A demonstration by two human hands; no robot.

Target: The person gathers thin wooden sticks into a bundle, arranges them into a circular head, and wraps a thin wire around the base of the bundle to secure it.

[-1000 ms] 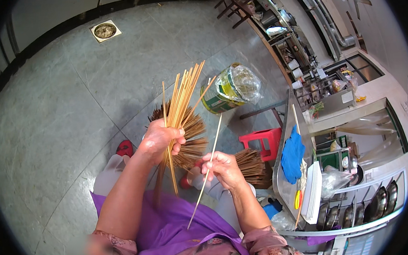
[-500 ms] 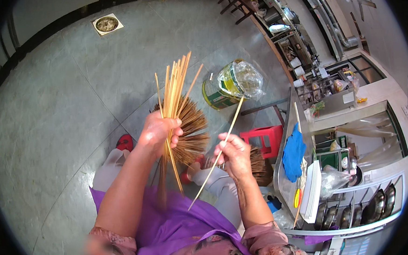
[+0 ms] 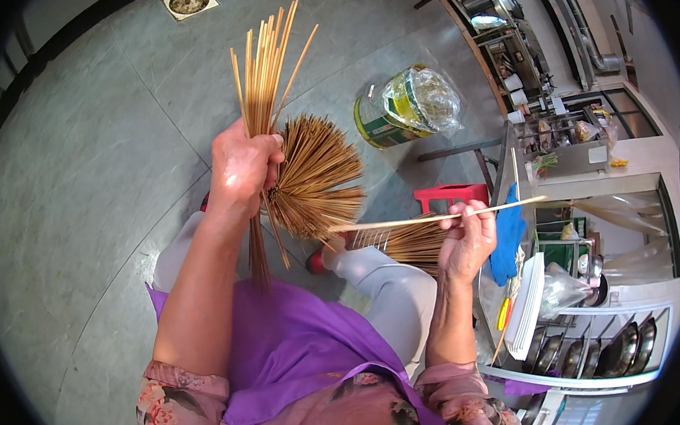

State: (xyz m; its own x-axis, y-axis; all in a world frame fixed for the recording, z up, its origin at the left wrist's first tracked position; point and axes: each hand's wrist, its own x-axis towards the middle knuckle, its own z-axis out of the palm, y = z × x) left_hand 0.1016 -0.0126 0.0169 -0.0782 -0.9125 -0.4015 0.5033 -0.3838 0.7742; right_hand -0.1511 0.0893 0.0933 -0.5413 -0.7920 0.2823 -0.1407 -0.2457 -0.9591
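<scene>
My left hand (image 3: 242, 162) is closed around a loose bunch of thin wooden sticks (image 3: 262, 81). Their pale ends fan upward above the fist, and the lower ends come out beneath it. Out to the right, my right hand (image 3: 468, 242) pinches one long pale stick (image 3: 411, 222), which lies nearly level across the view. Close to my left fist, a thick round bundle of brown sticks (image 3: 318, 179) spreads its ends like a brush; its lower part is hidden. A second brown bundle (image 3: 413, 244) rests behind the level stick, partly covered by it and my right hand.
A green and yellow tin (image 3: 396, 112) with a clear plastic bag over it stands on the floor. To the right are a red stool (image 3: 452, 194) and a table edge carrying a blue cloth (image 3: 505, 241), a stack of white trays (image 3: 523, 306) and a yellow-handled tool (image 3: 504, 313).
My right hand has moved right, turning its stick from a steep slant to nearly level. My left hand has shifted up and left with its bunch, uncovering more of the brown bundle.
</scene>
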